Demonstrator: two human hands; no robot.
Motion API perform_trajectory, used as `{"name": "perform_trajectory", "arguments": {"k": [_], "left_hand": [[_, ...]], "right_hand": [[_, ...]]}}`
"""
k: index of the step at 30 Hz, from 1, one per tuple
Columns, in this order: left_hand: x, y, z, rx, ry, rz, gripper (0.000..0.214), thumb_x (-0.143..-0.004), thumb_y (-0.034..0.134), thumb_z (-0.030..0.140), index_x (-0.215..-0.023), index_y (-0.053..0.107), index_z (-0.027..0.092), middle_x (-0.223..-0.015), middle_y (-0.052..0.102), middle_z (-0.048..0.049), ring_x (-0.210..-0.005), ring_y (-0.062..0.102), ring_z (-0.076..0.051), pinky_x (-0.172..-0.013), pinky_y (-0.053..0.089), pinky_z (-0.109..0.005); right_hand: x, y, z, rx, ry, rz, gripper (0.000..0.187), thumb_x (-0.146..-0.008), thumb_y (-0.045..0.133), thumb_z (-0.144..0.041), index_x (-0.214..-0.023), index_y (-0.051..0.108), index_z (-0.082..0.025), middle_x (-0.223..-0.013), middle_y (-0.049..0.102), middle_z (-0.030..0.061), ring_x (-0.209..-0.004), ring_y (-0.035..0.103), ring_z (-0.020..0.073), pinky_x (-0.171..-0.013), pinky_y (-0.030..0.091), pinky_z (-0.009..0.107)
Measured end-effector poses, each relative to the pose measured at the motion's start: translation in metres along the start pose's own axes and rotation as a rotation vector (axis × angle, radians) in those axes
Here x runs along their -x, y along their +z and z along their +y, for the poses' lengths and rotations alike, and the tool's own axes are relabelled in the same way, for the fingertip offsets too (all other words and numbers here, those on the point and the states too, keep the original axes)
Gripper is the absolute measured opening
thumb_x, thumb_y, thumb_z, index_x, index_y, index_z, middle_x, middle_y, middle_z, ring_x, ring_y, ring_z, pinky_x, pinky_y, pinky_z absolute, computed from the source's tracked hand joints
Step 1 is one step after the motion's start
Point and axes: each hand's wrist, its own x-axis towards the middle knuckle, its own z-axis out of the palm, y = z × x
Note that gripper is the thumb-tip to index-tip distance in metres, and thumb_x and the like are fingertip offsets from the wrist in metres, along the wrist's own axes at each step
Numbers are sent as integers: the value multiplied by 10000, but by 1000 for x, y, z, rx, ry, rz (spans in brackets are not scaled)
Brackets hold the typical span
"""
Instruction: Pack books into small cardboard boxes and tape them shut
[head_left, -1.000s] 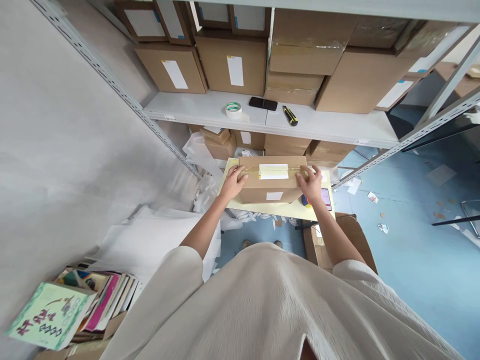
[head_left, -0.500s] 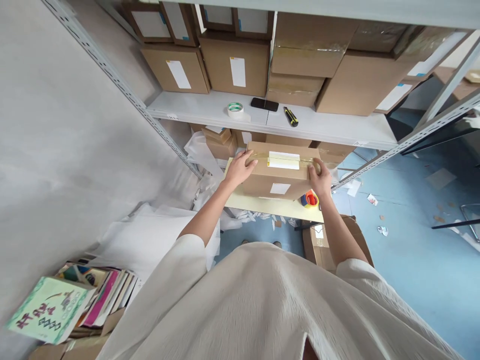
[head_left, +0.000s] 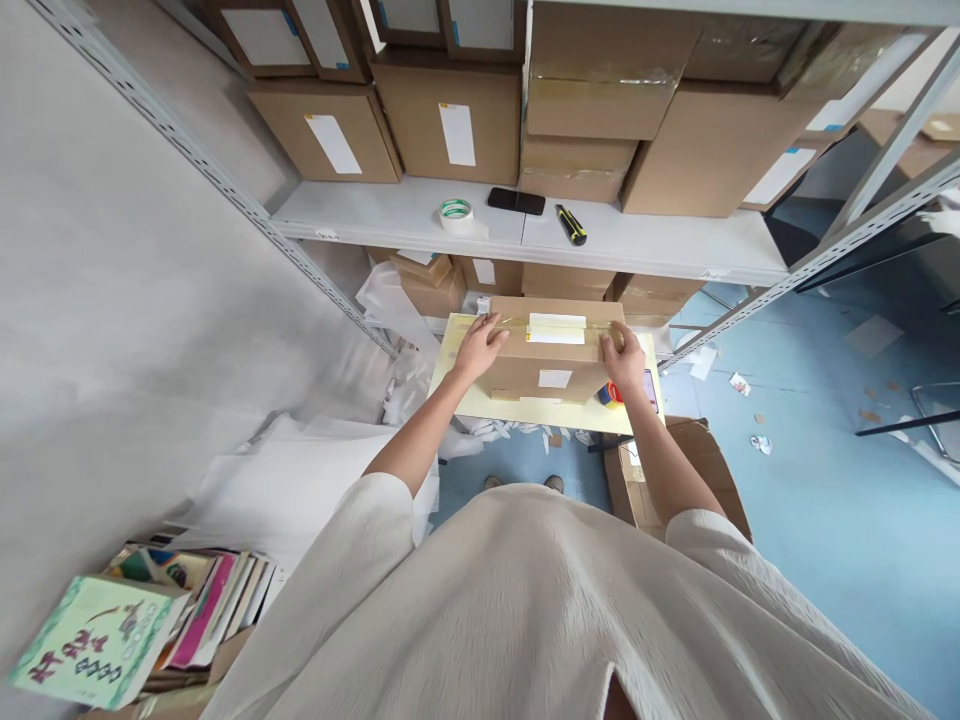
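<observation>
1. Gripping is being done from both ends here: a cardboard box [head_left: 551, 355] is held between two bare hands, above the pale yellow table [head_left: 562, 412].
2. By the left hand [head_left: 480, 348], the left end is clasped; its fingers are bent over the top corner, and the thumb is pointed inward.
3. By the right hand [head_left: 625, 358], the opposite end is clasped, fingers curled and thumb laid near the front edge.
4. Whether the base is fully touching the table cannot be told.
5. Along the top, clear tape is seen, crossed by a white label [head_left: 555, 329]; a smaller label [head_left: 554, 379] is stuck on the front.
6. Just below the right hand, a coloured tape roll [head_left: 611, 395] is partly hidden; beside it, a phone with a lit screen [head_left: 651, 390] is placed.
7. Up on the grey shelf [head_left: 652, 238], a white tape roll [head_left: 456, 217], a black phone [head_left: 516, 201] and a knife [head_left: 571, 225] are lined up.
</observation>
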Motion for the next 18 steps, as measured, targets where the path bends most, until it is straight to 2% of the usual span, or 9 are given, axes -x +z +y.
{"name": "perform_trajectory", "arguments": {"k": [3,6,10,12,14,16,18], "left_hand": [[-3,0,14,-73,39,17,622,-1051,728,580,-1583,695,259,-1806,499,-174,-1734,379,-426,-1444,270,-643],[-8,3,38,-144,176,-2,600,-1090,670,521,-1630,651,260,-1857,422,-150,-1776,283,-417,-1468,185,-656],[-8,27,66,-196,286,-206,586,-1130,572,556,-1652,638,298,-1831,483,-100,-1740,373,-381,-1462,256,-601],[-5,42,70,-229,298,-273,652,-1098,611,615,-1674,624,311,-1824,498,-96,-1731,389,-396,-1465,251,-595],[-3,53,68,-240,305,-281,707,-1056,659,664,-1670,637,314,-1809,518,-105,-1735,375,-427,-1480,190,-613],[-2,57,64,-230,305,-269,721,-1038,671,691,-1651,660,312,-1798,533,-110,-1742,357,-447,-1488,131,-629],[-2,56,60,-225,300,-280,733,-1038,661,712,-1646,666,305,-1803,530,-111,-1748,345,-449,-1491,110,-629]], "right_hand": [[-1,0,4,-9,20,-9,678,-1021,572,-734,-1433,734,-220,-1468,764,217,-1390,700,392,-1229,538,596],[-2,-1,3,-30,34,-25,677,-1014,589,-730,-1441,728,-223,-1475,763,218,-1404,689,396,-1241,526,608],[-3,-2,1,-43,38,-34,660,-1008,612,-712,-1446,729,-232,-1513,749,210,-1426,673,397,-1260,507,618],[-4,-4,2,-47,32,-51,654,-998,635,-706,-1441,739,-237,-1510,749,204,-1426,670,391,-1262,511,603],[-6,-8,8,-79,27,-97,647,-991,657,-697,-1452,745,-252,-1510,751,186,-1399,684,374,-1243,534,578],[-10,-15,21,-156,47,-133,649,-1001,650,-687,-1492,732,-269,-1529,745,165,-1349,711,349,-1197,573,551],[-13,-26,42,-235,109,-104,666,-1017,612,-693,-1520,715,-269,-1546,736,160,-1295,735,326,-1135,614,533]]}}
